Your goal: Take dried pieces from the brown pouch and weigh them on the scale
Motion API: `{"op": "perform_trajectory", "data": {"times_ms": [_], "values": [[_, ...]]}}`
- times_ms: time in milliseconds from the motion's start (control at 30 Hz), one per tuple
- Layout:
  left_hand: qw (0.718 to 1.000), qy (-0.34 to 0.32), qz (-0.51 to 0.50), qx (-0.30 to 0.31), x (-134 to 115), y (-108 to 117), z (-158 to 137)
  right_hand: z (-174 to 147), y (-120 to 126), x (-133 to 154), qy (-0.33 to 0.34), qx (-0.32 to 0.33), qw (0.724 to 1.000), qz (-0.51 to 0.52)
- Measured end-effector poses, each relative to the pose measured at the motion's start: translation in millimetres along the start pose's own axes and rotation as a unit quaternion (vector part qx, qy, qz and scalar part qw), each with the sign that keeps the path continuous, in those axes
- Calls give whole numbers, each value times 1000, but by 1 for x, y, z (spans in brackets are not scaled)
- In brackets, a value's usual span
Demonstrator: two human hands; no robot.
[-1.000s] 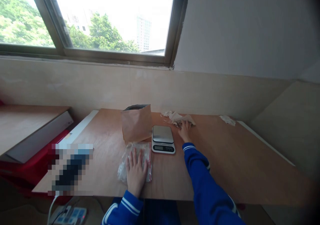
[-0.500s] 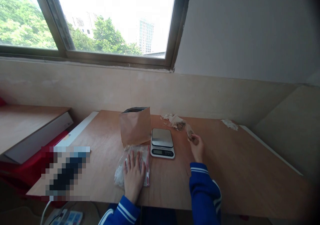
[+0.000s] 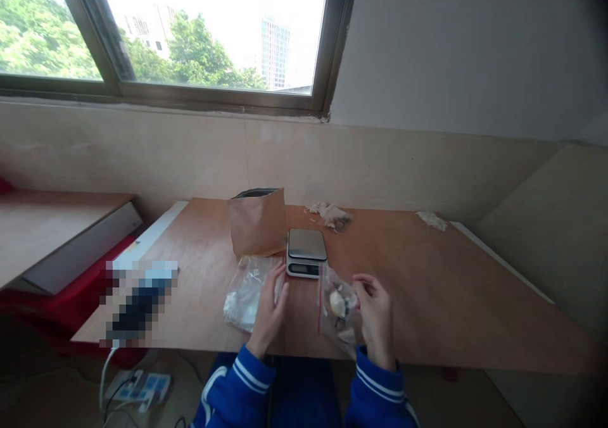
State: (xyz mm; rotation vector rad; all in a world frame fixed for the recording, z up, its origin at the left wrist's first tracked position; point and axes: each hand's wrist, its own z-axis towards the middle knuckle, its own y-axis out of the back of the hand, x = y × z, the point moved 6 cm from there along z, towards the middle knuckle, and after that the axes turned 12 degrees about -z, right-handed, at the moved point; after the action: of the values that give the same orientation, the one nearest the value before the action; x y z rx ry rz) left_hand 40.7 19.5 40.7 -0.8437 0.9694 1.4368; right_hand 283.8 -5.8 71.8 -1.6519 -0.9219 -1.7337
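Observation:
In the head view my right hand (image 3: 376,311) is closed in a pinch on the side of a small clear zip bag (image 3: 339,308) with a red seal strip. Pale and dark dried-looking pieces show through its plastic. My left hand (image 3: 270,311) is turned on its side, fingers stretched, against the right edge of flat clear plastic bags (image 3: 244,301) on the table. Between and beyond the hands stands a kitchen scale (image 3: 307,244) with a steel plate, its front right corner covered by the zip bag. A brown paper bag (image 3: 258,222) stands upright with its mouth open behind the plastic bags.
Several pale scraps and a small filled bag (image 3: 338,221) lie behind the scale on the wooden table (image 3: 427,301). White scraps (image 3: 432,220) lie far right. A pixelated dark object (image 3: 142,301) is at left, and a power strip (image 3: 140,387) with cables sits below.
My right hand has come nearer and left from beside the pile, bringing the filled zip bag to the front of the scale. My left hand has turned from flat on the plastic bags onto its side.

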Motion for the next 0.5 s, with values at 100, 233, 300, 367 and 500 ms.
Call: {"op": "perform_trajectory", "data": {"times_ms": [100, 233, 300, 367, 500], "values": [[990, 47, -103, 80, -10, -22, -1, -16, -34, 13, 0, 98, 994, 56], [955, 175, -205, 125, 4, -36, -7, -28, -63, 13, -3, 180, 979, 100], [953, 189, -216, 101, 9, -33, -8, -26, -67, 7, 15, 170, 981, 89], [962, 173, -209, 29, 11, -22, -7, -21, -63, 4, 50, 129, 989, 54], [939, 223, -248, -79, 11, -10, -5, -22, -56, 15, 148, 81, 985, -47]]}}
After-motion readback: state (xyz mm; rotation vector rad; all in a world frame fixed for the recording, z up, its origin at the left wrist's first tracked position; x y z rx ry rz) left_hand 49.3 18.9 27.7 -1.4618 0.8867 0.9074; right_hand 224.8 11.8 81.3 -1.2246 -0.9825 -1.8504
